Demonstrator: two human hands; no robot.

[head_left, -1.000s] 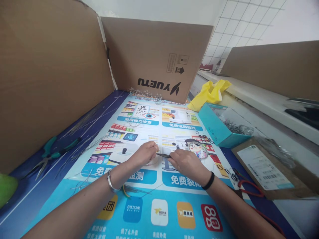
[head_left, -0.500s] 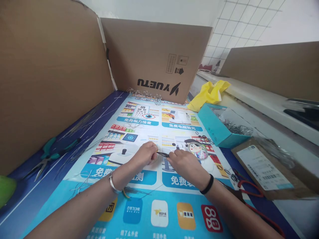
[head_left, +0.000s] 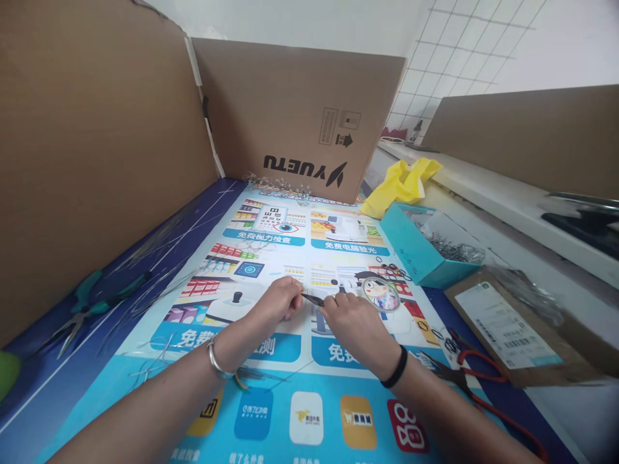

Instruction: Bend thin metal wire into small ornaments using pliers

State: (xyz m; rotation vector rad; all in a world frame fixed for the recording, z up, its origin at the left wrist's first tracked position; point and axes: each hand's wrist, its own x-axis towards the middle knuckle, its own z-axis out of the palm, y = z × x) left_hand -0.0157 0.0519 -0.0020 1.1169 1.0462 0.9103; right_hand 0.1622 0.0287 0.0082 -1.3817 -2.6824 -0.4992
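Note:
My left hand (head_left: 283, 299) is closed in a pinch over the middle of the printed sheet, its fingertips around something too small to make out. Facing it, my right hand (head_left: 351, 319) grips a dark tool with a slim tapering tip (head_left: 313, 299), perhaps tweezers; its rear part is hidden in the palm. The tip points left and meets the left fingertips. Just right of my right hand lies a round clear dish (head_left: 381, 294). Small dark rings (head_left: 394, 272) are scattered behind it. Beneath my left wrist lie thin wires (head_left: 256, 372).
Teal-handled pliers (head_left: 82, 309) and loose wires lie at the left. Red-handled scissors (head_left: 459, 377) rest partly under my right forearm. A teal box (head_left: 411, 248) of wire pieces, a brown parcel (head_left: 512, 328) and a yellow bag (head_left: 401, 187) stand right. Cardboard panels (head_left: 290, 109) rise behind and left.
The whole view has shifted slightly. Both hands keep their grip, with the tool tip still at the left fingertips. More of the scissors shows beside my right forearm.

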